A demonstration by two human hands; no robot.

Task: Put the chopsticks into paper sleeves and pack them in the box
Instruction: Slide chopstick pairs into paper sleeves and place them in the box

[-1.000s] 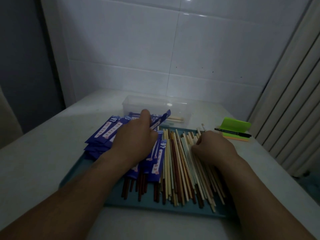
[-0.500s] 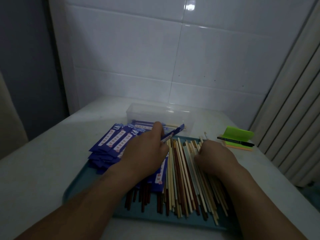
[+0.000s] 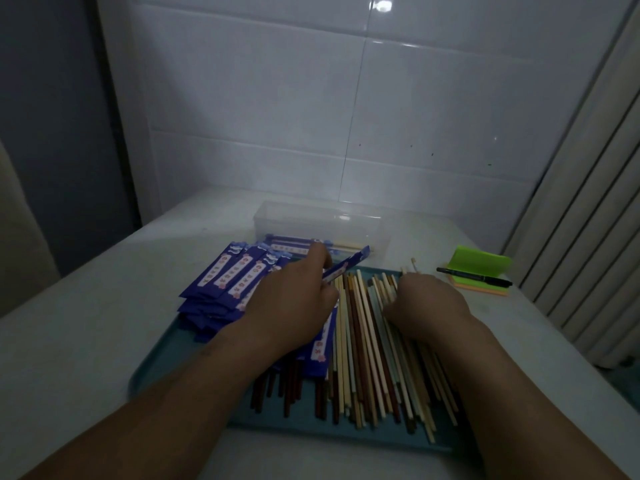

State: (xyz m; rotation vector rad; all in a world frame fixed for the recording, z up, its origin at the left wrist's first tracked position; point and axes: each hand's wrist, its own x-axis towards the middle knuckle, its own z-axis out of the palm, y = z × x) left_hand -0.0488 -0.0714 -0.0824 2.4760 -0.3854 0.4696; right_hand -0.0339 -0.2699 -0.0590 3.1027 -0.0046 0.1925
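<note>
1. While both bare arms reached over the tray (image 3: 162, 372), the left hand (image 3: 291, 306) lay on the blue paper sleeves (image 3: 228, 275) and pinched one sleeve (image 3: 346, 268) between thumb and fingers, so its far end stuck up toward the box (image 3: 277, 216).
2. The right hand (image 3: 429, 306) lay curled on the loose chopsticks (image 3: 363, 358); its fingers were bent under, and I could not tell if they gripped any.
3. The chopsticks were thin, straight sticks, some pale like cream, some dark brown, lying side by side on the right half of the flat teal tray.
4. Some filled sleeves (image 3: 318, 355) lay near the middle, with dark stick ends poking out at the near side.
5. The box was clear plastic with rounded corners, just behind the tray, and one sleeved pair (image 3: 287, 247) lay in it.
6. The left hand and arm hid part of the sleeve pile.
7. A green and orange pad of sticky notes (image 3: 481, 268) sat to the right, with a black pen (image 3: 474, 275) lying across it.
8. The table (image 3: 69, 341) was smooth and pale, and shiny white tiles (image 3: 277, 98) covered the wall behind.
9. A ribbed white panel (image 3: 588, 237) stood at the right.
</note>
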